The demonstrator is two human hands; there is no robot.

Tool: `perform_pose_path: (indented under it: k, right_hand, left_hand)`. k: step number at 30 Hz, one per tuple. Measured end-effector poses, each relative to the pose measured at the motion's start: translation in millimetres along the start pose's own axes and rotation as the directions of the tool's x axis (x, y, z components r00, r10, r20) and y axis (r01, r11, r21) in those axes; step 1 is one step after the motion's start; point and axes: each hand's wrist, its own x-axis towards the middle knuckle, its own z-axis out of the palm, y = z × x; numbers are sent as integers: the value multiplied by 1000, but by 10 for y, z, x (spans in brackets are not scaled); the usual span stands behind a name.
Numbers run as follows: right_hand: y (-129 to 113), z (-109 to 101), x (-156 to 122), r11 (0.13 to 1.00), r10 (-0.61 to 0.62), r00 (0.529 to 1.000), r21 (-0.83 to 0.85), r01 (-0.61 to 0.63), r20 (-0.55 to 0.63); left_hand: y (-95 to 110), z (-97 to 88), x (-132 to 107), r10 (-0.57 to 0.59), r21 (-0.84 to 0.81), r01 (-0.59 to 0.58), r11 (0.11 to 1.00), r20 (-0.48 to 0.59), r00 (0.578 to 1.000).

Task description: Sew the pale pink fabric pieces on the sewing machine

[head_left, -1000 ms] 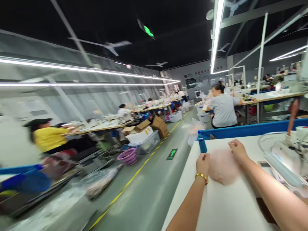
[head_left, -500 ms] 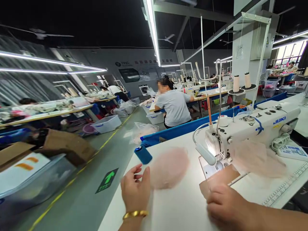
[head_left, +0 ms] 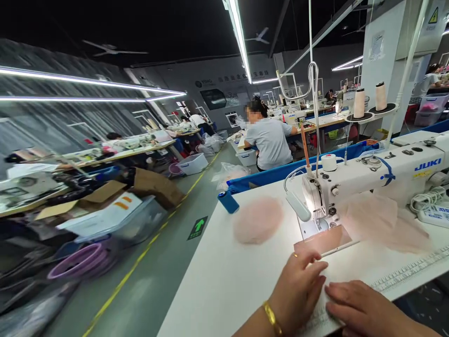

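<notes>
My left hand (head_left: 298, 290), with a gold bangle at the wrist, lies flat on the white sewing table (head_left: 224, 281), fingers stretched toward a tan piece (head_left: 324, 239) under the needle of the white JUKI sewing machine (head_left: 379, 178). Beside it, my right hand (head_left: 358, 311) rests flat at the table's near edge, by the printed ruler. Neither hand holds anything that I can make out. A round pink fabric piece (head_left: 258, 219) lies left of the machine. Behind the needle sits a heap of sheer pink fabric (head_left: 379, 222).
A blue roll (head_left: 228, 202) stands at the table's far left corner. Two thread cones (head_left: 359, 103) stand behind the machine. A person in a grey shirt (head_left: 270, 140) sits at the table ahead. Left of the aisle are cardboard boxes (head_left: 154, 185), a plastic bin and a purple basket (head_left: 79, 262).
The view swung right from the aisle to the sewing machine. My left hand left the round pink piece and moved right, beside my right hand at the table's near edge.
</notes>
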Motion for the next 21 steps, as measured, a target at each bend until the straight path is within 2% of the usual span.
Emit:
perform_pose_path:
  k: [1,3,5,7,10,13,15,18,21]
  right_hand:
    - [-4,-51,15,998,3,1000,69,-1,-16]
    - [37,-188,-5,986,90,995,143,-85,-34]
    - [136,-316,-92,973,218,975,92,-213,-50]
    - [270,-390,-230,959,280,957,-21,-282,-70]
    - [467,-407,-444,938,297,950,-156,-309,-94]
    - [575,-388,-535,925,332,938,-159,-345,-98]
    - [579,-368,-490,926,349,933,-121,-358,-90]
    - [508,-302,-296,937,334,938,-80,-341,-91]
    - [421,-207,-81,961,266,964,-78,-266,-18]
  left_hand:
    - [47,76,-32,-17,21,16,1000,52,999]
    - [83,184,-105,-56,73,47,996,116,992]
    - [63,211,-184,-81,135,65,989,122,989]
    - [18,152,-264,-94,202,73,977,97,991]
    - [-28,-47,-368,-117,251,93,964,83,990]
    - [-5,-235,-415,-149,239,125,963,88,985]
    - [32,-285,-397,-165,201,148,968,71,984]
    - [49,-231,-306,-156,119,148,982,57,986]
    - [15,-122,-223,-106,86,93,992,159,982]
